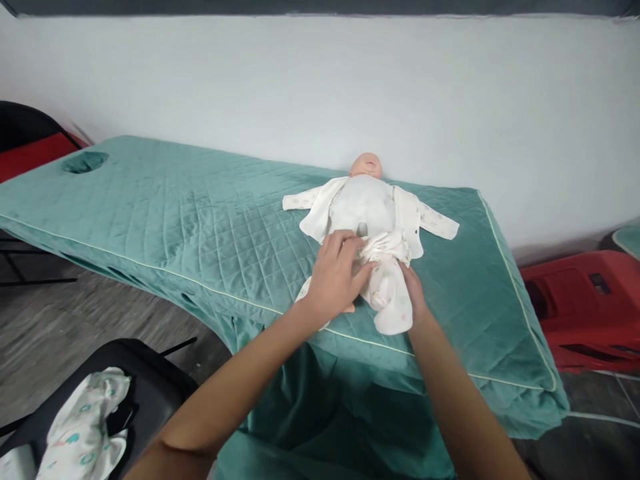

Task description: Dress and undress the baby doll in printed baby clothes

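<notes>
A baby doll lies on its back on the green quilted bed, head toward the wall. Its white patterned jacket is spread open with the sleeves out to both sides, and its pale torso is bare. White baby trousers are bunched around its hips and legs. My left hand grips the trousers near the waist, fingers bent and thumb on the cloth, partly covering one leg. My right hand holds the other side of the trousers, its fingers mostly hidden behind the fabric.
Behind the bed stands a white wall. At lower left, a black chair holds a patterned white cloth. A red plastic object is right of the bed. The bed has a face hole at its far left.
</notes>
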Action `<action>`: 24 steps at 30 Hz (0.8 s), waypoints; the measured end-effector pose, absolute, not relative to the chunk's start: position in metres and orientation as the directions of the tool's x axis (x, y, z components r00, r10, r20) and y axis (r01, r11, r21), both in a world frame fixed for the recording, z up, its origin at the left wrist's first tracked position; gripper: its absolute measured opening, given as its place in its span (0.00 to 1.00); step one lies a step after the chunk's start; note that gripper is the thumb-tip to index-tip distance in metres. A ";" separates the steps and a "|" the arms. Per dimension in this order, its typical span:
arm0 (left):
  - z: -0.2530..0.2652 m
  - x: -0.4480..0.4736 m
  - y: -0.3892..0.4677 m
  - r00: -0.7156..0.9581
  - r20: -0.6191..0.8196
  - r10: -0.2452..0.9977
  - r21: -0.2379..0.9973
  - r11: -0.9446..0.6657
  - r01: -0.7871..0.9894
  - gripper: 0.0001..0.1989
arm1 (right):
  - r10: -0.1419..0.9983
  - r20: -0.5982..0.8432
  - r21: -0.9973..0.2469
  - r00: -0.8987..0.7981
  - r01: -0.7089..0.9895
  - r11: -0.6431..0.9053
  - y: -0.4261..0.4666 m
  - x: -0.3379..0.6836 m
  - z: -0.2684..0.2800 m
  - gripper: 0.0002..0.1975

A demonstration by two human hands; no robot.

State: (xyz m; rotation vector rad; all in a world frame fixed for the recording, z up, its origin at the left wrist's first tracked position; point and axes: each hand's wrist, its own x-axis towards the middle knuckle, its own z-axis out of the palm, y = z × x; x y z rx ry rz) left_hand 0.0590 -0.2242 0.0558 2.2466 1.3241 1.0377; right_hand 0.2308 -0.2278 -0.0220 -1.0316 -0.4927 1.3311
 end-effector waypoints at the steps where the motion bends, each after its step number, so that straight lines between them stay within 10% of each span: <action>1: 0.057 0.057 -0.234 0.293 0.382 0.877 0.606 -0.477 0.637 0.13 | 0.938 -0.257 -0.832 0.232 -0.547 -0.093 -0.228 0.231 -0.023 0.21; 7: 0.054 0.068 -0.271 0.402 -0.080 0.912 0.640 -0.262 0.722 0.18 | 0.932 -0.235 -0.879 0.276 -0.470 -0.082 -0.227 0.232 -0.029 0.23; 24: 0.043 0.074 -0.239 0.337 0.024 0.941 0.704 -0.256 0.663 0.10 | 0.912 -0.296 -0.851 0.284 -0.512 -0.117 -0.227 0.224 -0.009 0.19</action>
